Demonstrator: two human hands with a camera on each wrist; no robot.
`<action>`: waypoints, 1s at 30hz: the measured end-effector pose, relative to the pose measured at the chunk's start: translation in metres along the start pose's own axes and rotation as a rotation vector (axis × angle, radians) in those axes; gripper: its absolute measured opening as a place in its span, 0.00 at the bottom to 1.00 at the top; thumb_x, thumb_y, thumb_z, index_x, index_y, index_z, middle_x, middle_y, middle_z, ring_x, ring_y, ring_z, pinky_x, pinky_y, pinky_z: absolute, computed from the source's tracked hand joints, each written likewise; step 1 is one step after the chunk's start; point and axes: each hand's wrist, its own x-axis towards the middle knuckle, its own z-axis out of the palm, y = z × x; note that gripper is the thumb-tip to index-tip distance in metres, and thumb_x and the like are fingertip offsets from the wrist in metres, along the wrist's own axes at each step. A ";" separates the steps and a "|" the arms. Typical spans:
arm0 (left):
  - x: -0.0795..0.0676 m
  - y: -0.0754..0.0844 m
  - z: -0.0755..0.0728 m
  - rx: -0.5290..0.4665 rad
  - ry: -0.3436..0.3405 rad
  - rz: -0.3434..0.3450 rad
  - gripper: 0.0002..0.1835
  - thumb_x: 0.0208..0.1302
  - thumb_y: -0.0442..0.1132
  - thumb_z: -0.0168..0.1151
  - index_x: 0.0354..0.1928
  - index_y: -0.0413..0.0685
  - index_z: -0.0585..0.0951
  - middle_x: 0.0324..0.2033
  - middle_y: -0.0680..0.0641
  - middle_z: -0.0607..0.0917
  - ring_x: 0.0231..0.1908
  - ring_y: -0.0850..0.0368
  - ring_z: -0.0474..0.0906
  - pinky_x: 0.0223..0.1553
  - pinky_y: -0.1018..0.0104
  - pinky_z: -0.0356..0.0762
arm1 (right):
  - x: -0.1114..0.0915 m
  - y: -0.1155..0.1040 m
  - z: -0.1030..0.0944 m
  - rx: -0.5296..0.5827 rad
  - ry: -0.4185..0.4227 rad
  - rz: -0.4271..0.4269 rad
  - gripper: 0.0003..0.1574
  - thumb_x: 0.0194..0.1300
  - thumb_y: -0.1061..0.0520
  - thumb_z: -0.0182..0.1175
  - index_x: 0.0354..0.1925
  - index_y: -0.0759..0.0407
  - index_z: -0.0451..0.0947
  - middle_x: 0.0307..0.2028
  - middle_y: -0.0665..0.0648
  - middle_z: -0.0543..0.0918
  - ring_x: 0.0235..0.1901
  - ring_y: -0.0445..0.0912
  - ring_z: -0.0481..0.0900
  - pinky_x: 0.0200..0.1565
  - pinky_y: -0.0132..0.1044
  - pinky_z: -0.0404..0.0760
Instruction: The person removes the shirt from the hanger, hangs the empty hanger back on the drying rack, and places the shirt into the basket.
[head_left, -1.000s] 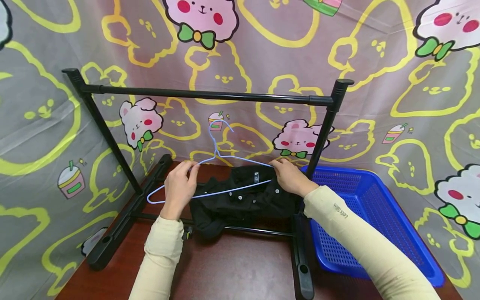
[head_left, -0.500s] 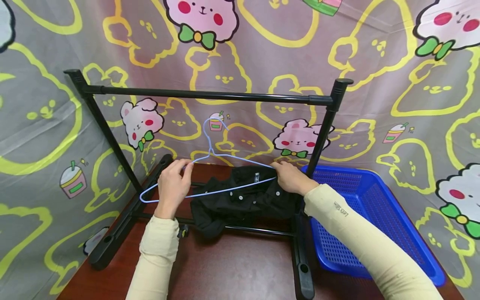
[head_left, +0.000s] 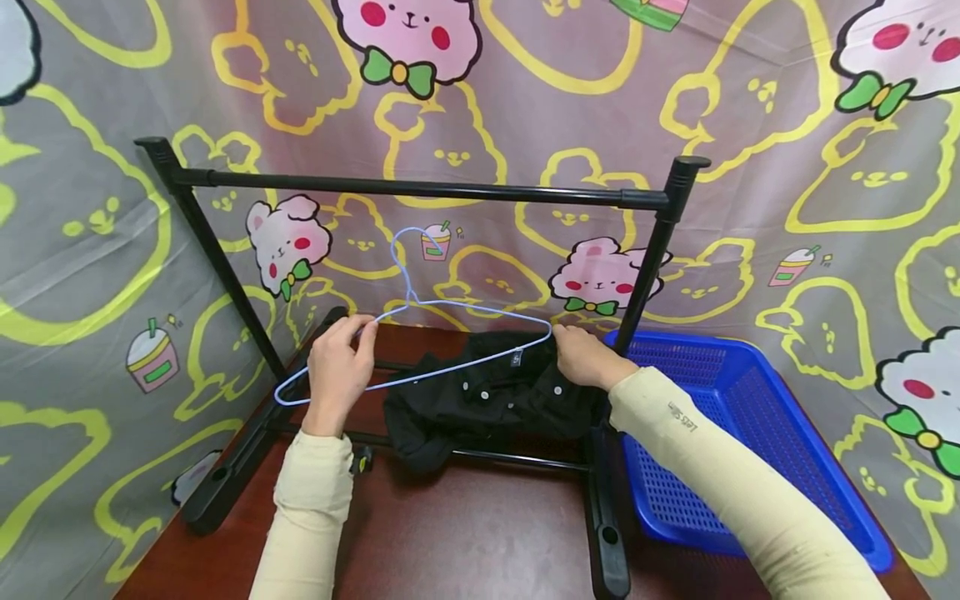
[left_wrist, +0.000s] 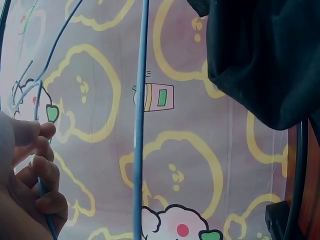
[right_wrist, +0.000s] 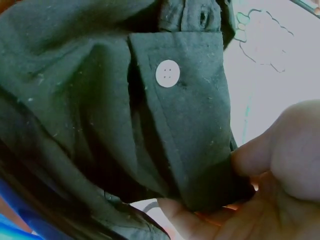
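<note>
A light-blue wire hanger [head_left: 483, 309] stands tilted in front of the rack, its hook pointing up below the rack's top bar. My left hand [head_left: 339, 367] pinches its left shoulder; in the left wrist view the fingers [left_wrist: 47, 170] curl round the blue wire. A black shirt [head_left: 487, 408] with pale buttons droops across the rack's lower bars. My right hand [head_left: 588, 358] grips its upper right edge near the collar label, and the hanger's right end lies right beside that hand. In the right wrist view, thumb and fingers pinch black cloth below a white button [right_wrist: 167, 73].
A black garment rack [head_left: 435, 189] stands on the reddish-brown table [head_left: 480, 533], with feet at both sides. Right of it sits a blue perforated basket [head_left: 757, 408]. A patterned curtain [head_left: 465, 108] hangs behind.
My left hand and the hanger have shifted left, and the hanger's right end, earlier hidden at the right hand and shirt, now shows in front. The right hand stays nearly still on the shirt.
</note>
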 end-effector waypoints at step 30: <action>-0.002 0.013 0.005 -0.037 -0.020 0.046 0.07 0.65 0.38 0.59 0.36 0.43 0.84 0.28 0.46 0.82 0.24 0.49 0.74 0.25 0.55 0.69 | 0.006 -0.013 0.025 -0.044 -0.292 0.062 0.13 0.67 0.67 0.47 0.50 0.66 0.69 0.43 0.66 0.78 0.46 0.56 0.78 0.46 0.49 0.74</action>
